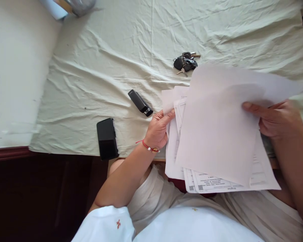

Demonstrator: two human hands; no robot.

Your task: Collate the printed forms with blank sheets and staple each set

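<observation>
Several loose sheets of paper point(217, 134) are fanned out above my lap at the table's near edge. A blank side faces up on the top sheet, while printed forms point(212, 179) with small square codes show beneath it. My left hand point(158, 129), wearing a red bracelet, pinches the left edge of the lower sheets between thumb and fingers. On the other side, my right hand point(280, 117) grips the upper sheets, thumb on top and fingers hidden underneath. A black stapler point(140, 102) lies just beyond my left hand, apart from it.
A black phone point(107, 138) lies near the table's front edge, left of my forearm. A bunch of keys point(186, 63) rests beyond the papers. Wrinkled pale green cloth point(91, 77) covers the surface. A white wall point(15, 74) borders the left side.
</observation>
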